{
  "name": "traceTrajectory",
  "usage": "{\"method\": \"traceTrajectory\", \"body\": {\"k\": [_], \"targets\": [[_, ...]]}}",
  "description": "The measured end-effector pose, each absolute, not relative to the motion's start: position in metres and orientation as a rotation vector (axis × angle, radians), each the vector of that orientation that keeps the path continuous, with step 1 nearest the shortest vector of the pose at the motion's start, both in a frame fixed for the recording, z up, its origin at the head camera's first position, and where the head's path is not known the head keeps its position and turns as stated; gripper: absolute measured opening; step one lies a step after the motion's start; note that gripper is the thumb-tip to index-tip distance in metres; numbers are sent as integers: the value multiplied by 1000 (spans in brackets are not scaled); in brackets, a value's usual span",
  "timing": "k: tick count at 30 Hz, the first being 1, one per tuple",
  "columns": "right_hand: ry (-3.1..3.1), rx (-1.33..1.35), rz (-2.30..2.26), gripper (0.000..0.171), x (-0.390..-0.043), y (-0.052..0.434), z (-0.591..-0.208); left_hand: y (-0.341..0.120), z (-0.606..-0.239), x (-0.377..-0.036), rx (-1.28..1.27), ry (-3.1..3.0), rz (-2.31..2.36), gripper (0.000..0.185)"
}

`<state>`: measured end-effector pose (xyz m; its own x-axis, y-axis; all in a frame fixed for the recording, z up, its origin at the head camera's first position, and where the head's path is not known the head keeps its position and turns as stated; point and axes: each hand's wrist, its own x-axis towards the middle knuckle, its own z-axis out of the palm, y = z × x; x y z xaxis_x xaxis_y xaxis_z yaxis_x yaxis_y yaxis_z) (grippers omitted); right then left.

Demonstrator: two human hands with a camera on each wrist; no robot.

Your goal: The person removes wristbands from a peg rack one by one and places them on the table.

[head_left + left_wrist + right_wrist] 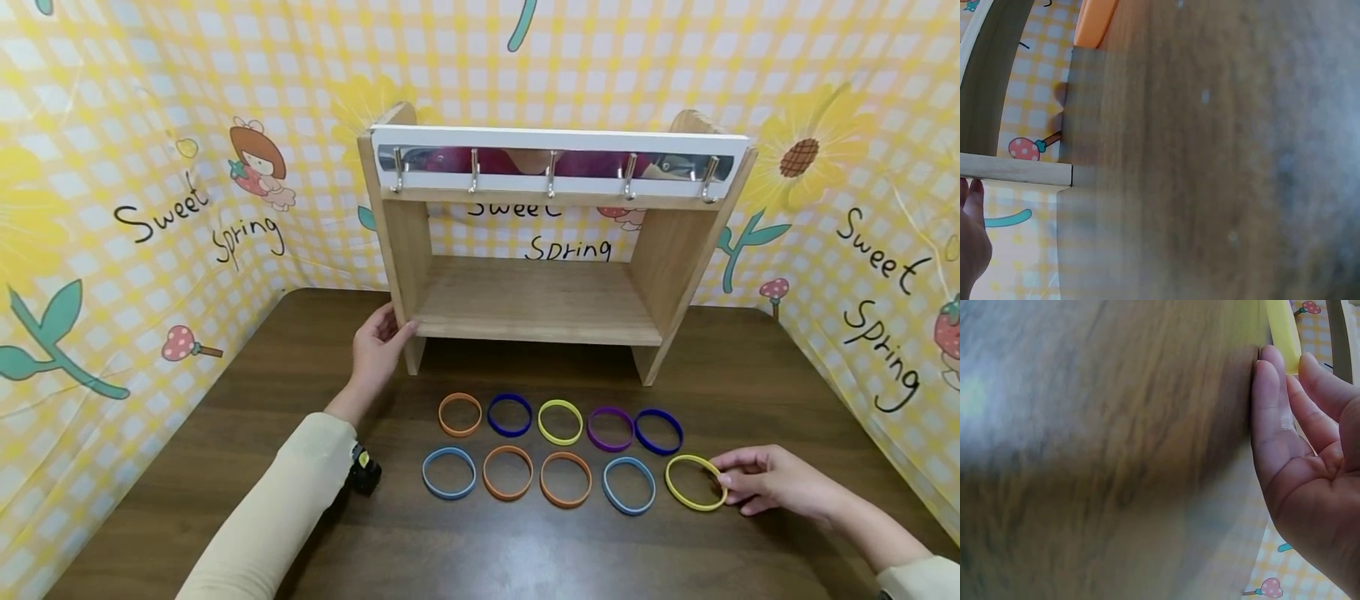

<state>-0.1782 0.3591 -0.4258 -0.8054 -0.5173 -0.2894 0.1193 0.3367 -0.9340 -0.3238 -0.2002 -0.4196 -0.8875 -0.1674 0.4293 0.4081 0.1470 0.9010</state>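
Note:
My right hand (776,483) pinches the right edge of a yellow silicone wristband (696,506) at the right end of the front row. In the right wrist view, thumb and fingertips meet at this yellow wristband (1285,337). On the other side, my left hand (378,346) grips the left side panel of a wooden shelf rack (540,300), thumb at the panel's front edge. The left wrist view shows its fingertips against the panel (1016,170). Between the hands lie more wristbands in two rows, among them an orange one (460,435), a purple one (609,447) and a light blue one (449,497).
Several metal hooks (551,175) line a white-framed strip (558,137) along the rack's top front. The brown table (495,558) carries everything. Checked yellow cloth (300,167) surrounds the table at the back and sides. A black device (365,471) sits at the left wrist.

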Motion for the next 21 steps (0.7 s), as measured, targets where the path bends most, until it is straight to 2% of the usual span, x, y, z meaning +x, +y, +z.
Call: {"method": "traceTrajectory", "body": {"k": [7, 12, 21], "targets": [[2040, -354, -1504, 44, -176, 360, -427, -202, -417, -320, -214, -2008, -1824, 45], [2056, -356, -1495, 43, -177, 362, -424, -198, -399, -306, -250, -2020, -1848, 44], [2257, -387, -1458, 44, -186, 365, -400, -204, -391, -302, -275, -2100, -1823, 48]]}}
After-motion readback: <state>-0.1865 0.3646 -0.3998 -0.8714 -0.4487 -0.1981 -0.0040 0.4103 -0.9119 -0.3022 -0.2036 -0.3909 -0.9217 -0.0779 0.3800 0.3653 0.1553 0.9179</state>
